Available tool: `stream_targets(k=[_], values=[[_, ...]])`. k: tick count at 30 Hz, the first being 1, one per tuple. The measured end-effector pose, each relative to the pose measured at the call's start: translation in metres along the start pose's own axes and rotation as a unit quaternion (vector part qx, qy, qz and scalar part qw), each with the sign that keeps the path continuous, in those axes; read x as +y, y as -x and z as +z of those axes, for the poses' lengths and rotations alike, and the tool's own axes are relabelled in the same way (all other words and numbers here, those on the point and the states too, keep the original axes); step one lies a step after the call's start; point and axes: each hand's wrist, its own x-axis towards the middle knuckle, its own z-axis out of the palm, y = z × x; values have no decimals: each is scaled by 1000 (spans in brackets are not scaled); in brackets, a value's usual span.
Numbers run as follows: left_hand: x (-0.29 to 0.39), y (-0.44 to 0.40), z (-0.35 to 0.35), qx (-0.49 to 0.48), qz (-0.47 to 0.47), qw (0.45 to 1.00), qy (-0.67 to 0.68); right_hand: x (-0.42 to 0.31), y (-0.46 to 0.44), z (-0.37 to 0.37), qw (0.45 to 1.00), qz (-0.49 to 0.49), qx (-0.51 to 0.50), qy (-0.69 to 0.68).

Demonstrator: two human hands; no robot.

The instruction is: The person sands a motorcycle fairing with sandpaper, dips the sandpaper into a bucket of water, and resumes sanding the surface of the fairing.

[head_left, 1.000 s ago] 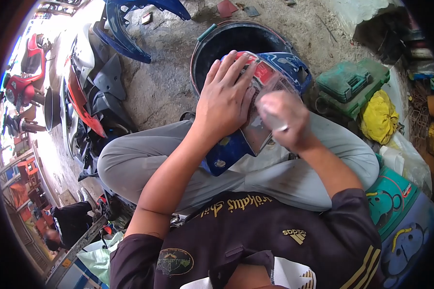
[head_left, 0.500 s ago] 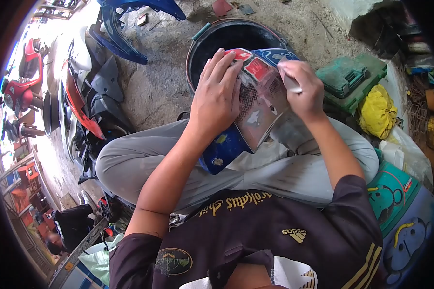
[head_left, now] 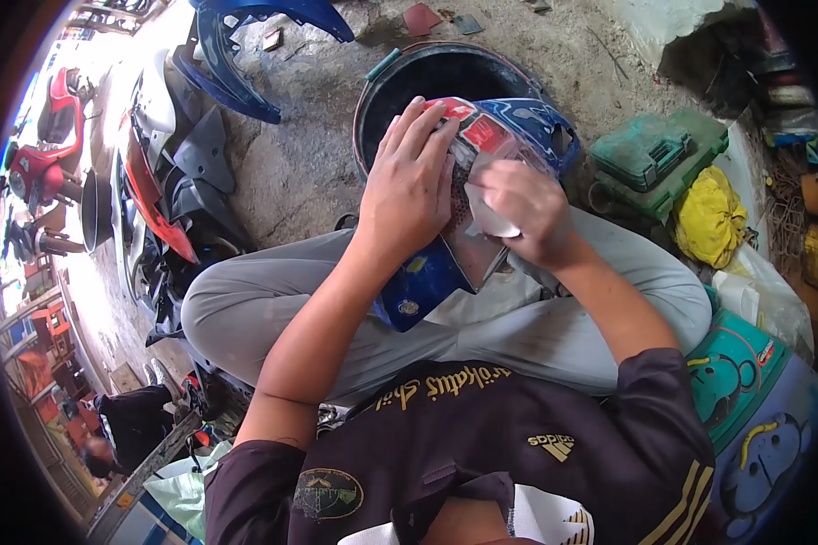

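Note:
A motorcycle body panel [head_left: 414, 283], blue and red with dull, scuffed patches, lies across my lap and reaches over a black bucket [head_left: 365, 132]. Flat on the panel's left side rests my left hand [head_left: 404, 195], its fingers stretched out toward the red end. My right hand [head_left: 532, 207] is closed around a pale, folded piece of sandpaper [head_left: 491, 215] and presses it against the middle of the panel. That hand is slightly blurred and hides part of the scuffed surface.
Right of the bucket sit a green tool case [head_left: 654, 154] and a yellow plastic bag [head_left: 711, 218]. Blue fairing parts [head_left: 232, 73] lie on the concrete at the upper left. More panels [head_left: 154, 200] are piled at left, with a red motorcycle [head_left: 36, 182] beyond. Another person [head_left: 132, 427] is at lower left.
My right hand has moved with the sandpaper from the panel's upper right edge down and left to its middle. My left hand stays in place on the panel.

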Motion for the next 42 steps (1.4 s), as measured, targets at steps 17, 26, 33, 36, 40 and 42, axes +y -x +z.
stream_targets(k=[17,26,33,36,40,42], values=[[3,1,1,-3,-2,1000,-15,-8,8,2,998,-27,-49,22],[3,0,-2,-7,-6,1000,-10,-7,4,-1,1000,11,-25,9],[4,1,1,-4,-5,1000,-9,-9,2,-1,999,-3,-38,29],[4,0,1,-7,2,1000,-13,33,3,-9,988,154,0,32],[4,1,1,-2,-1,1000,-16,-1,-1,-6,1000,21,-8,-15],[4,0,0,-8,-1,1000,-17,-6,-2,-5,999,43,-27,1]])
